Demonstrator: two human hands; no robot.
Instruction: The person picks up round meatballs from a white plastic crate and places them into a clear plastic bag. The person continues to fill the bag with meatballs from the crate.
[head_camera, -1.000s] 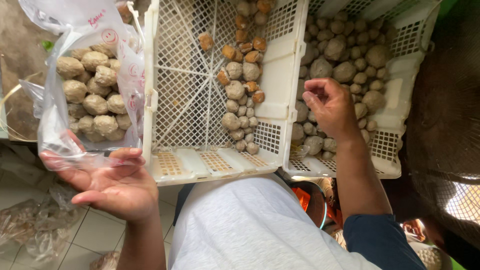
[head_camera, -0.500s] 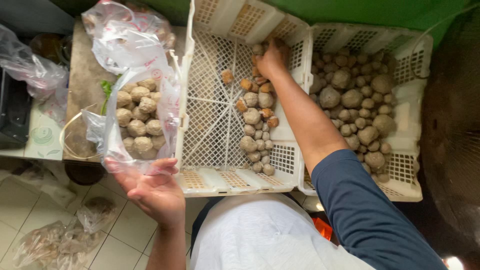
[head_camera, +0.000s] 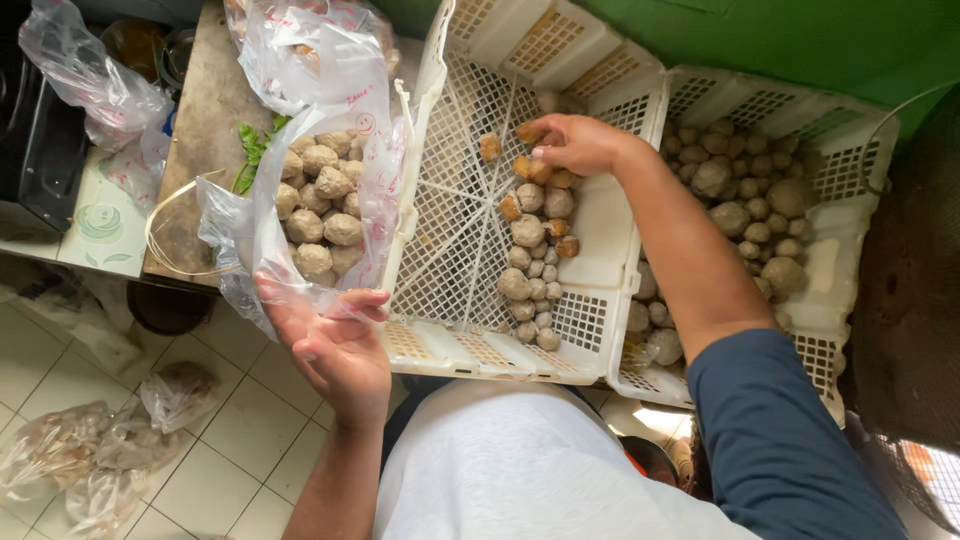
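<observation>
**A full bag on one palm, a long reach with the other**

My left hand (head_camera: 335, 345) sits at lower centre-left of the frame, palm up and fingers spread, cupping the bottom edge of the bag (head_camera: 330, 160), which is stuffed with pale meatballs (head_camera: 320, 200). It is a loose support, not a clenched grip; the thin plastic could slide off my fingers, and the open mouth sags toward the crate (head_camera: 450, 190) rim, so a tilt could spill balls onto the tiled floor (head_camera: 215, 425) below.

My right hand (head_camera: 580, 143) stretches to the upper middle of the frame, fingers curled down onto the small browner balls (head_camera: 530, 168) at the top of the row in the crate. I cannot tell whether it has closed on one. Reaching that far with my forearm over the crate wall, I could knock the row loose or nudge the second crate (head_camera: 835, 250) beside it, which overhangs at the right.
</observation>
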